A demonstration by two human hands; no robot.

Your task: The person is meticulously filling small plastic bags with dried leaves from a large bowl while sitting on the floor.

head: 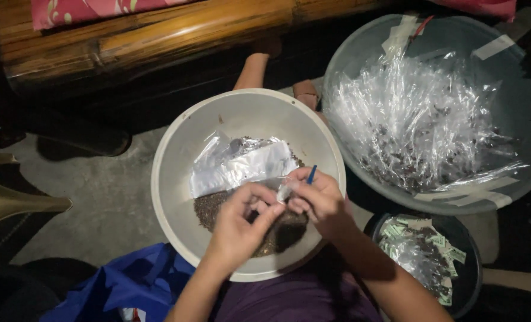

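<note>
Head view: the left hand (241, 223) and right hand (316, 200) pinch together a small clear packet (284, 192) between their fingertips, over the white bowl (176, 197) of dark seeds (209, 209); the right hand also grips a blue stick (311, 174).

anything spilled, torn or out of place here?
Nothing stands out. The dark grains lie inside the white bowl, none on the floor. Both hands, left hand and right hand, pinch one small clear packet over it. The clear bags are a loose heap, but inside the grey tub.
</note>
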